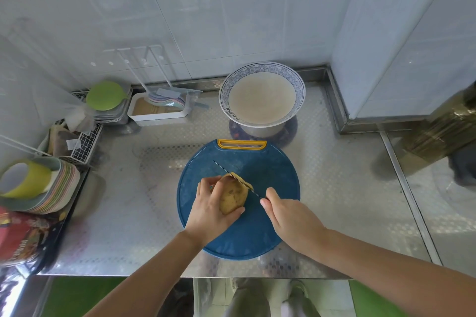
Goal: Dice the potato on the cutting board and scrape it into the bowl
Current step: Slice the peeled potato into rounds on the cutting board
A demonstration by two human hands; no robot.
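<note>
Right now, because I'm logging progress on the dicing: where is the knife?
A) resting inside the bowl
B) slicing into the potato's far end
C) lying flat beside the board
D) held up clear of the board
B: the knife cuts across the far end of the potato, which the left hand grips on the cutting board, while the right hand holds the knife.

Bare forearms (154, 265) on show, both uncovered as far up as they can be seen, no cuff anywhere along them. The left hand (211, 206) and the right hand (291, 219) are bare too, with slim fingers and nails cut short; there's the right thumbnail, neat and rounded. Lower down, loose trousers (247, 301) in a greyish khaki, the cloth creased and baggy round the legs. Beside them is a pale shape at foot level, too blurred to tell.
</note>
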